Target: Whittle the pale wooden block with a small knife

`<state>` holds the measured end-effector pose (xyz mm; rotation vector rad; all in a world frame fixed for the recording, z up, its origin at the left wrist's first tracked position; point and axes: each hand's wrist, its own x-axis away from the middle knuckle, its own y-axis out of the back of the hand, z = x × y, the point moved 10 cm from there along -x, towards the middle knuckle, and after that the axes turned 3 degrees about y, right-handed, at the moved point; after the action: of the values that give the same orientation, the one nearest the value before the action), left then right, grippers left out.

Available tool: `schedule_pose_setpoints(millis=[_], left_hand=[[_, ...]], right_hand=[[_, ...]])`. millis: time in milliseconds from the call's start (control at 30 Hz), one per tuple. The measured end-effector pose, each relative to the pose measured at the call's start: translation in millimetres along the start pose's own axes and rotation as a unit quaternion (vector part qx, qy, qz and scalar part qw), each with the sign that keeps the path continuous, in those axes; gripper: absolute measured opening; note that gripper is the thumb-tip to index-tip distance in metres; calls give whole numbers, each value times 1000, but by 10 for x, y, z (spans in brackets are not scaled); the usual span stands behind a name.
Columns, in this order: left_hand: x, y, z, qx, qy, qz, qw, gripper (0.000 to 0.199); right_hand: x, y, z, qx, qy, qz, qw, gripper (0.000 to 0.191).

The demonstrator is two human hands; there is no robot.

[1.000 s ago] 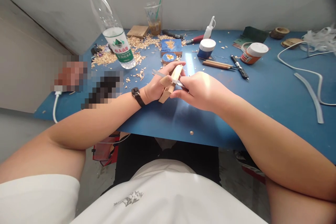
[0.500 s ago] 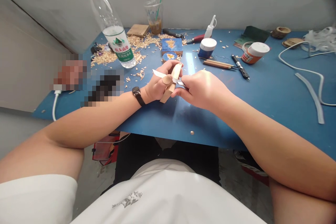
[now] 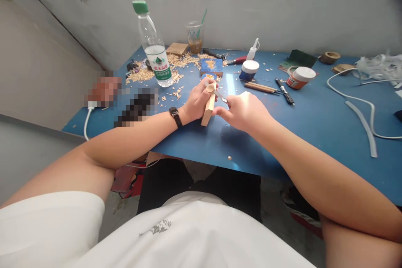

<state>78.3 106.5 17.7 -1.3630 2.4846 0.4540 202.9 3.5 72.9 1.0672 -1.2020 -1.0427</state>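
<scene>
My left hand is wrapped round a small pale wooden block, held tilted above the blue table. A tan cap-like piece appears at the thumb end, against the block. Closed on a carving knife, my right hand keeps its thumb stretched toward the block's lower side. The knife's blade lies against the block's upper part; its handle is hidden in my fist. Just beyond my hands is a blue-painted wooden piece with an orange pattern, partly covered by my left hand.
Wood shavings lie around a water bottle at back left. A plastic cup, blue-white jar, orange jar, wooden-handled tools and black pen stand or lie beyond. White cable crosses the right side.
The camera view has tilted up, showing more wall. The blade has shifted right across the block and no longer sticks out far to the left. The block now points more steeply away from me.
</scene>
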Motion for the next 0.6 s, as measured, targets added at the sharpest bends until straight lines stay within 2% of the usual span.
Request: schedule_pose_setpoints(millis=[133, 233, 333, 433, 600], left_hand=[[-9, -58, 64, 37, 41, 27, 998, 87], [6, -142, 67, 30, 62, 79, 994, 95], [32, -164, 27, 2, 52, 103, 993, 112], [46, -137, 41, 0, 50, 93, 994, 124], [39, -138, -30, -7, 16, 88, 996, 118]], right_hand=[[35, 53, 42, 15, 33, 7, 999, 63], [99, 98, 136, 10, 96, 19, 995, 43], [130, 126, 165, 11, 142, 17, 990, 29], [109, 118, 142, 24, 155, 6, 988, 32], [55, 90, 110, 6, 140, -5, 990, 40]])
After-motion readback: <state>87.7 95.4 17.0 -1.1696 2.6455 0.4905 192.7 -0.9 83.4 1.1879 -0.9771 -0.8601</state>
